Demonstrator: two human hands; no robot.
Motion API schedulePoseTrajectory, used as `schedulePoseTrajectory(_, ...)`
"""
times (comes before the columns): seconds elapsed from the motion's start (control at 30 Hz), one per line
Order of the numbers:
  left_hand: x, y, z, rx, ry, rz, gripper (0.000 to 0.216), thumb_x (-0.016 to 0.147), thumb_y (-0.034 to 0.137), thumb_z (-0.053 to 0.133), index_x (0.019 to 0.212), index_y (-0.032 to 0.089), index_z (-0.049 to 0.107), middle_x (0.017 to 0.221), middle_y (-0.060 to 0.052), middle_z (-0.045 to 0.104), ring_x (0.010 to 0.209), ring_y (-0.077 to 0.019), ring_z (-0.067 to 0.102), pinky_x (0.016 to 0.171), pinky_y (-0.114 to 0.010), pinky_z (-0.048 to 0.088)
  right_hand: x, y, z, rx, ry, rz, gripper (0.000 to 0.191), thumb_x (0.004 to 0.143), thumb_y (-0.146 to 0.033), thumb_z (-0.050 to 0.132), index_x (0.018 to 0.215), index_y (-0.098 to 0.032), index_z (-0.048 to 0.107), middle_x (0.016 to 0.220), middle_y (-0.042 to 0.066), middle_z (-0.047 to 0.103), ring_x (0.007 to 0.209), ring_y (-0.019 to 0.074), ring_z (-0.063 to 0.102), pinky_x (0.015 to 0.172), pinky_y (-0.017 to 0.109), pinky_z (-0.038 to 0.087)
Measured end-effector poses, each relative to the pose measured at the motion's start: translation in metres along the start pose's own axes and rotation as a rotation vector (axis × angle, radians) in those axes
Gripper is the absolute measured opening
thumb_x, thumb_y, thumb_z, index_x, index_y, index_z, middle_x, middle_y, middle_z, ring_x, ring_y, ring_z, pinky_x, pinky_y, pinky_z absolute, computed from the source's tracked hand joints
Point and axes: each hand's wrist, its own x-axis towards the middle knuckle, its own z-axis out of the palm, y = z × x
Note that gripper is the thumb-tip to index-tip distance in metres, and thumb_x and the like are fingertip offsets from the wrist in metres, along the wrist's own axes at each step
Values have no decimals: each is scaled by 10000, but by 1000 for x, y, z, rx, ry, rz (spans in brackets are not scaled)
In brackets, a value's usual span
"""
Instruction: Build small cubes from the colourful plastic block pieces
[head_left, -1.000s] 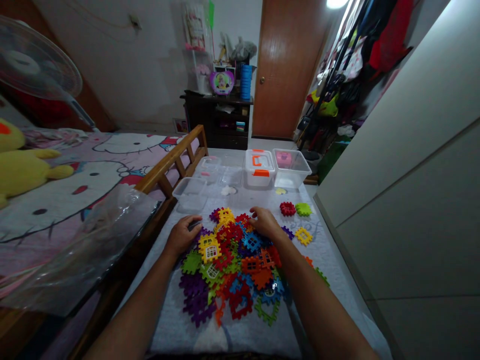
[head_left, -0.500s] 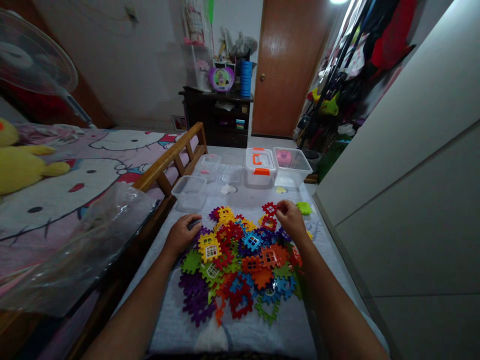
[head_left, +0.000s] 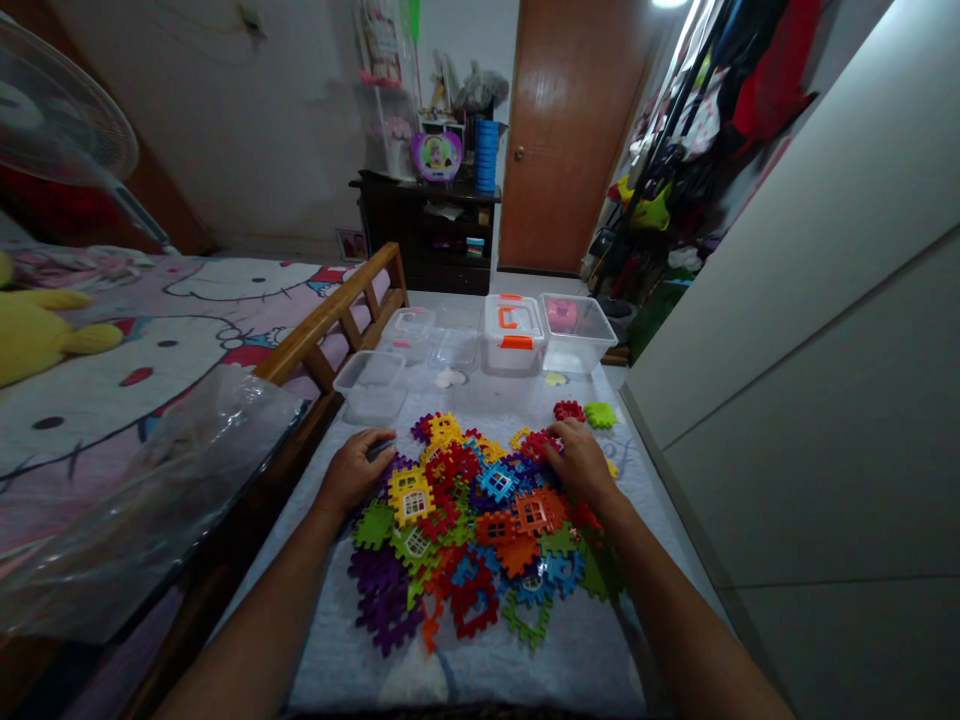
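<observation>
A heap of colourful plastic interlocking blocks [head_left: 457, 520] with toothed edges is spread on the sheet-covered surface between my hands. Some are shaped like windows. At the heap's upper left edge rests my left hand [head_left: 356, 468], thumb and fingers apart; the dark gap between them shows no clear block. My right hand [head_left: 585, 462] reaches over the upper right of the heap, its parted fingertips touching a red block [head_left: 536, 445]. Just beyond that hand lie a red toothed block [head_left: 568, 410] and a bright green block [head_left: 600, 415], side by side and apart from the heap.
Behind the heap stand a clear open bin [head_left: 579, 335] with something pink in it, a lidded box [head_left: 514, 340] with orange latches, and a shallow clear container [head_left: 371, 385]. A wooden bed rail [head_left: 330, 320] runs along the left; a pale cabinet [head_left: 817, 400] borders the right.
The red block that my right hand held has been laid beside the green one. That hand has come down and back to another red block in the heap. My left hand stays put.
</observation>
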Motion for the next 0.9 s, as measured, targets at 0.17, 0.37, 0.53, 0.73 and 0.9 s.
schedulePoseTrajectory(0.17, 0, 0, 1, -14, -3, -5, 455, 781, 542, 568, 1023, 188, 719, 1111, -95, 724, 1078, -284, 664, 1032, -425, 484, -3, -12, 2, -225, -66, 166, 279, 912, -371, 591, 1066, -144, 640, 1078, 175, 650, 1037, 287, 580, 882, 358, 418)
schedulePoseTrajectory(0.37, 0, -2, 2, -13, 3, -10, 460, 777, 537, 567, 1028, 182, 720, 1117, -98, 724, 1093, -284, 657, 1046, -428, 472, -4, -16, 7, -237, -82, 236, 321, 898, -390, 600, 1110, -149, 615, 1103, 151, 664, 1052, 272, 592, 878, 331, 420)
schedulePoseTrajectory(0.53, 1, -3, 2, -25, -1, -13, 465, 775, 540, 570, 1031, 180, 715, 1120, -102, 724, 1093, -281, 656, 1048, -426, 471, -1, -18, 7, -207, -13, 182, 396, 883, -398, 602, 1175, -131, 608, 1163, 159, 647, 1119, 269, 564, 951, 325, 404)
schedulePoseTrajectory(0.73, 1, -4, 2, -30, 0, 2, 450, 770, 539, 574, 1016, 189, 713, 1118, -96, 729, 1089, -278, 659, 1044, -426, 474, 0, -22, 7, -248, -127, 186, 311, 859, -405, 621, 1036, -152, 659, 1101, 152, 659, 1046, 271, 585, 879, 328, 425)
schedulePoseTrajectory(0.9, 1, -5, 2, -24, -5, 0, 449, 780, 535, 570, 1034, 192, 710, 1118, -91, 728, 1081, -270, 660, 1035, -414, 479, 1, -18, 9, -241, -152, 197, 356, 841, -443, 647, 1056, -160, 653, 1120, 149, 641, 1067, 265, 575, 877, 322, 417)
